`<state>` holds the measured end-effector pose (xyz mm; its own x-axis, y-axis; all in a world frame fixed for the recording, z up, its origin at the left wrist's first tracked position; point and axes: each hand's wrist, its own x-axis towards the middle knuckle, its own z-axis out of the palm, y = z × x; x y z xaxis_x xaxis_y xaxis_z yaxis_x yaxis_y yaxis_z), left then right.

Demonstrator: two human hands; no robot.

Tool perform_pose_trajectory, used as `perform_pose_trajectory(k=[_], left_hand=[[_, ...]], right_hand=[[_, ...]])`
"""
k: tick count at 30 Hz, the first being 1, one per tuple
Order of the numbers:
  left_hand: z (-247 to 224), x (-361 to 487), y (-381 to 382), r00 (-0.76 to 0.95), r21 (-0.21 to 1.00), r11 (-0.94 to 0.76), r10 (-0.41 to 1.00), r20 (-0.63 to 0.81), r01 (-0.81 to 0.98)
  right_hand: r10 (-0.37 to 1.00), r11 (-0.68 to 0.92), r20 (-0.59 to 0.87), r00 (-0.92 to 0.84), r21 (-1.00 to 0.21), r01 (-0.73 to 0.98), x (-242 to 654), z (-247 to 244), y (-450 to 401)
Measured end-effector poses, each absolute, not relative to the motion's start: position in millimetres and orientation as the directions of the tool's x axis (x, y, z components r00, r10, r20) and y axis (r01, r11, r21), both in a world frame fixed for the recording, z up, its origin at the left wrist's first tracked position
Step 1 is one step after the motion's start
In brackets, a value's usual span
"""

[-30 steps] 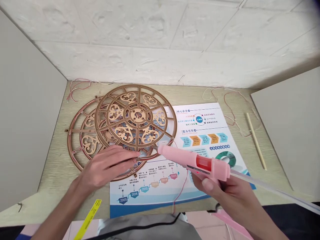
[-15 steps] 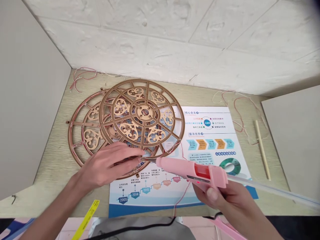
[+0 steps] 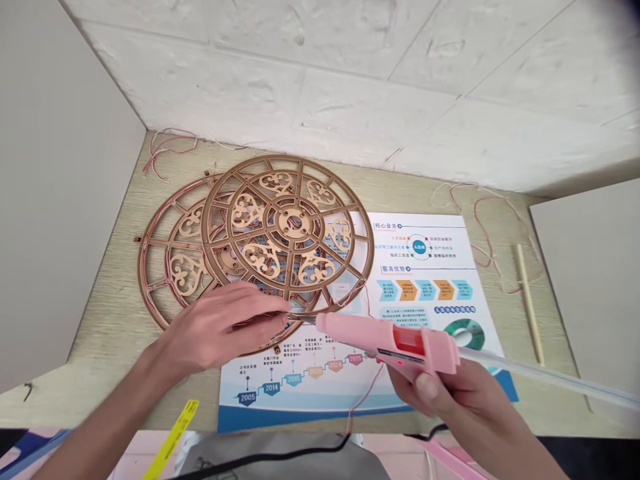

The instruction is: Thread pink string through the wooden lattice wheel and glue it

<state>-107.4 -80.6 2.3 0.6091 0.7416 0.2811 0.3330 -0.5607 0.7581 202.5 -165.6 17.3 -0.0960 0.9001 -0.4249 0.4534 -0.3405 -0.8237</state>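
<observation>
My right hand (image 3: 453, 390) is wrapped around the handle of a pink hot glue gun (image 3: 370, 333), with a red light glowing on its side. A long clear glue stick (image 3: 540, 380) sticks out of its back end. The metal nozzle points left and meets the near rim of a round bronze openwork frame (image 3: 283, 220). My left hand (image 3: 225, 323) grips that rim, fingertips close to the nozzle; the thumb is hidden. A second similar frame (image 3: 142, 260) lies partly underneath, to the left, with thin wire along its ring.
A printed leaflet (image 3: 345, 387) lies under the frames. Loose thin wires (image 3: 173, 137) lie by the white wall, more on the right near a pale stick (image 3: 529, 303). A yellow strip (image 3: 173, 437) and a black cable (image 3: 280, 457) are at the front edge. Panels close both sides.
The whole view has shifted slightly. Both hands, the glue gun and the frames keep nearly the same places relative to one another.
</observation>
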Motion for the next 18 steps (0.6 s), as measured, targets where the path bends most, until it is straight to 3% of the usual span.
perform_pose_trajectory(k=[6, 12, 18], left_hand=[[2, -107, -82, 0.616, 0.744, -0.572, 0.736, 0.279, 0.346], [2, -107, -81, 0.614, 0.748, -0.572, 0.735, 0.286, 0.336], [1, -107, -81, 0.608, 0.762, -0.548, 0.749, 0.264, 0.344]], right_hand=[[0.908, -0.318, -0.400, -0.121, -0.849, 0.421, 193, 32, -152], [0.858, -0.441, -0.509, -0.076, -0.804, 0.399, 182, 44, -144], [0.870, -0.373, -0.469, -0.150, -0.826, 0.422, 184, 41, -141]])
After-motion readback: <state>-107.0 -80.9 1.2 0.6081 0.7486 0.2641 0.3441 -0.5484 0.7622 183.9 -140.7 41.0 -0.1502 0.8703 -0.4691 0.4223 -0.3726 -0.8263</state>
